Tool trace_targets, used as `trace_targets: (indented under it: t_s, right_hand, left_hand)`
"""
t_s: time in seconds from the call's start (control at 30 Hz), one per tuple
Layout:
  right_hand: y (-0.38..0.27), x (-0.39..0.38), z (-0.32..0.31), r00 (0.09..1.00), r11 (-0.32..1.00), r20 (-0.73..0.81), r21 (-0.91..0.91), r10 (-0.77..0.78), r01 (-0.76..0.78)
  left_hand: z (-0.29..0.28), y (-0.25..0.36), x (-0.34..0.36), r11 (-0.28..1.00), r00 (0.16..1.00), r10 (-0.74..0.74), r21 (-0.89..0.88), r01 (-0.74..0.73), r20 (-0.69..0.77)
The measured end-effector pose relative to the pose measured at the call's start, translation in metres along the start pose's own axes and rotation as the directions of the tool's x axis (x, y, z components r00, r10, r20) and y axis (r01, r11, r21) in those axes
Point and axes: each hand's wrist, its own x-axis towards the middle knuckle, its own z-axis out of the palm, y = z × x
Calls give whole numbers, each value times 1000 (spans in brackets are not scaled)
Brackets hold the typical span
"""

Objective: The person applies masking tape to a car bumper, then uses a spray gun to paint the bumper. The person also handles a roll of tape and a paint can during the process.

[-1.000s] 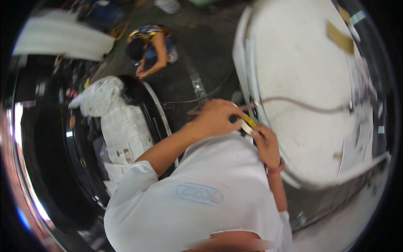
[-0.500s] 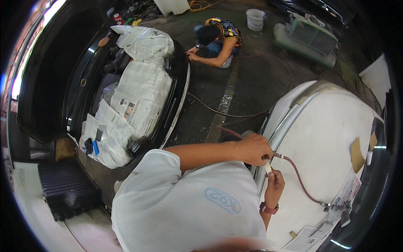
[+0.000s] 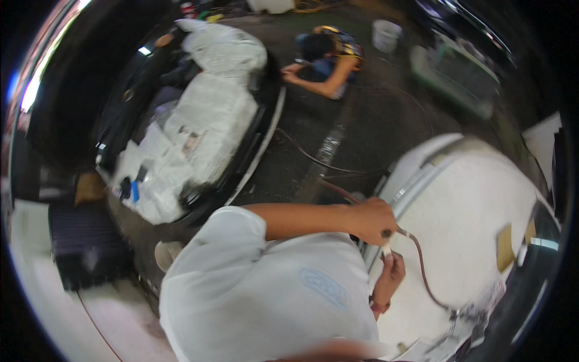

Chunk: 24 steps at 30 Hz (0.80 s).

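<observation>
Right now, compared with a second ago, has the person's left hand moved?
Yes: judged against the white panel, the left hand has shifted rightward, from beside its silver edge to overlapping that edge.

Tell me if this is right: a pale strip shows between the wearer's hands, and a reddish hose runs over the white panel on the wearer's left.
Wrong side: the head view shows the white panel on the wearer's right. The pale strip does show between left hand and right hand, and the reddish hose does run over it.
</observation>
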Motion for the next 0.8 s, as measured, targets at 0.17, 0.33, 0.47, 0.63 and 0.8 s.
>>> trace_targets:
  t_s: [0.17, 0.33, 0.47, 0.63, 0.8]
  right_hand:
    - [-1, 4, -4, 991, 990, -60, 70, -117, 121]
    - [2, 6, -4, 993, 972, -114, 236, 36, -8]
    - [5, 5, 14, 946, 867, -305, 494, 110, 58]
    - [5, 4, 17, 946, 859, -323, 478, -19, 181]
    - [-15, 5, 12, 913, 941, -371, 215, -169, 261]
  left_hand:
    - [-6, 4, 7, 995, 1000, 3, -97, -5, -24]
    - [-25, 7, 22, 985, 988, -60, -154, 83, 145]
    - [-27, 7, 32, 975, 979, -34, -210, 77, 203]
    - [-20, 15, 45, 949, 964, -179, -223, 222, 198]
    - [-19, 21, 47, 951, 961, -185, -208, 227, 204]
